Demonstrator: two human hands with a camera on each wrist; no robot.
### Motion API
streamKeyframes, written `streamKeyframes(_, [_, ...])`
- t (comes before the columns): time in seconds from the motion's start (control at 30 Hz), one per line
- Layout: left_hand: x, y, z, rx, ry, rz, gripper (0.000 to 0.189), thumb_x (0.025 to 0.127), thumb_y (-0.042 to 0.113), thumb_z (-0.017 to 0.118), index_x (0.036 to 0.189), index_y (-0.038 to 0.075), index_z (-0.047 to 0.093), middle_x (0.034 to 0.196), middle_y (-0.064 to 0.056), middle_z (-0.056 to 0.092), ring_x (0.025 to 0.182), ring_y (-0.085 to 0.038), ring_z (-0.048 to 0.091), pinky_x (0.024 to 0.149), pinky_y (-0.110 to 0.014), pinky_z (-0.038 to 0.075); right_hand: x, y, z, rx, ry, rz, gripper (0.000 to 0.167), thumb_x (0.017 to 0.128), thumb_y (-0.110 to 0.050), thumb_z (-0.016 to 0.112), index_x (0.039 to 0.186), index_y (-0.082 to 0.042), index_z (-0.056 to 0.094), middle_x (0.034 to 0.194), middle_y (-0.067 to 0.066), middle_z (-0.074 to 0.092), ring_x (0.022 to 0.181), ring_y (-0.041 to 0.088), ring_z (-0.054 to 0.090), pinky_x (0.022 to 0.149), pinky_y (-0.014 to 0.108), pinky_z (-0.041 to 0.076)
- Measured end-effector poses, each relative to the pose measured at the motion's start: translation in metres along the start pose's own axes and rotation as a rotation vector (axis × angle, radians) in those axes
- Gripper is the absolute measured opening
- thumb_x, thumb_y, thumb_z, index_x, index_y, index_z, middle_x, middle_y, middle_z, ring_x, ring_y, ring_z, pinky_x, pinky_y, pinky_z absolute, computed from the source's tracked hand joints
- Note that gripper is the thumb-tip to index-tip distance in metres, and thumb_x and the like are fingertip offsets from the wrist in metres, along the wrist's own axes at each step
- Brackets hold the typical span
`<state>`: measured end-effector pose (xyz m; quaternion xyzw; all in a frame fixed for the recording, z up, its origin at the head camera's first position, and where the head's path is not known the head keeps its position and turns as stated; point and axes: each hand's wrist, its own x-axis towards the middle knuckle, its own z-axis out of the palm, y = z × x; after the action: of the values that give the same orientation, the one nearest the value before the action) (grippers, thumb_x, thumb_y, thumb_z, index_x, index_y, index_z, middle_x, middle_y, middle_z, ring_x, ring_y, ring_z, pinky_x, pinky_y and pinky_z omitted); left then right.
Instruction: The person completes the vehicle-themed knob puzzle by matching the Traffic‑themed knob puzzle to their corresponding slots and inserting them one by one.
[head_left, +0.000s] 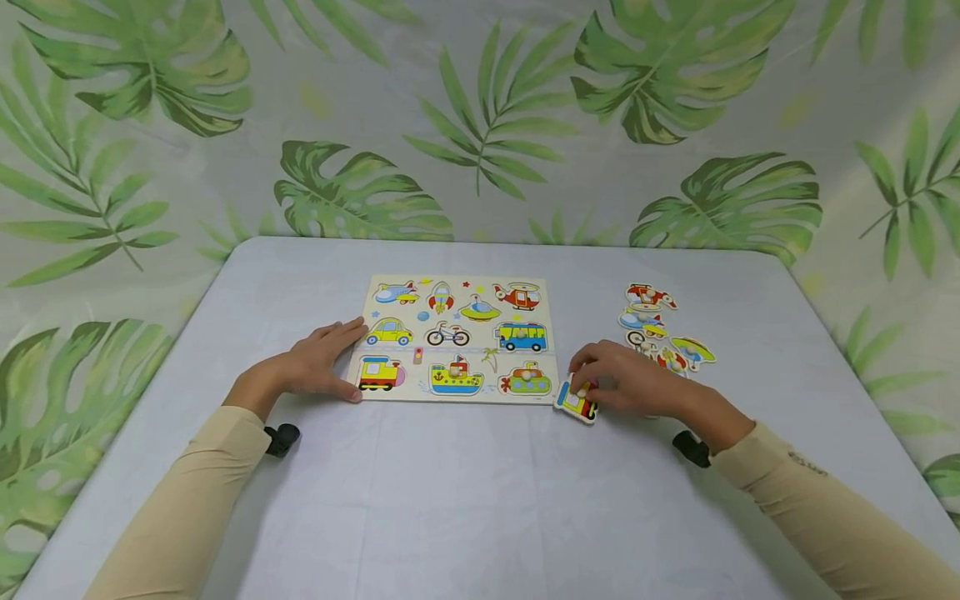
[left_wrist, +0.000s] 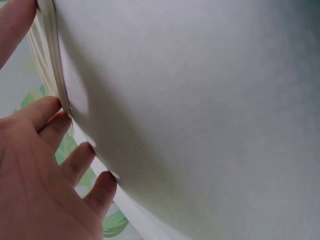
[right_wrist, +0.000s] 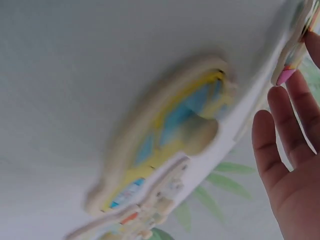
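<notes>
Hands [head_left: 318, 360] [head_left: 633, 379]: left touches board [head_left: 483, 335] (right pinches train piece [head_left: 574, 406]).

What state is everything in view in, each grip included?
Puzzle board: flat, partly filled.
Bus piece: seated in board.
Ship piece: seated in board.
Submarine piece: seated in board.
Train piece: held, out of board.
Car piece: loose, knob up.
Helicopter piece: loose.
Airplane piece: loose.
Bicycle piece: loose, partly hidden.
Rocket piece: loose, partly hidden.
Saucer piece: loose.
Left grip: touching board's left edge.
Right grip: pinching train piece.
</notes>
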<state>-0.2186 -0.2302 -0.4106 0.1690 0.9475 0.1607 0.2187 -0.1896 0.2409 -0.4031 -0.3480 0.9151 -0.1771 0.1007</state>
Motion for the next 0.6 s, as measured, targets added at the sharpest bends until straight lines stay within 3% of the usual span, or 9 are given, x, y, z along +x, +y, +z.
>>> streamKeyframes(0.33, [0.002,-0.001,0.002,-0.001,0.006,0.000,0.108,0.077,0.043,0.081,0.159,0.010,0.019,0.169,-0.012,0.012,0.152,-0.046,0.010,0.116,-0.073,0.019,0.002,-0.003,-0.018,-0.017,0.179,-0.032,0.012,0.084,-0.011,0.078,0.092,-0.019,0.076,0.113,0.002,0.066,0.106,0.021,0.058,0.086,0.040,0.052])
streamKeyframes(0.6, [-0.001,0.001,0.000,-0.008,0.006,0.001,0.109,0.076,0.043,0.082,0.159,0.009,0.020,0.168,-0.012,0.012,0.151,-0.046,0.011,0.116,-0.073,0.019,0.005,-0.004,-0.023,-0.019,0.241,-0.057,0.011,0.083,-0.012,0.079,0.091,-0.019,0.077,0.103,-0.002,0.067,0.100,0.018,0.061,0.081,0.038,0.053])
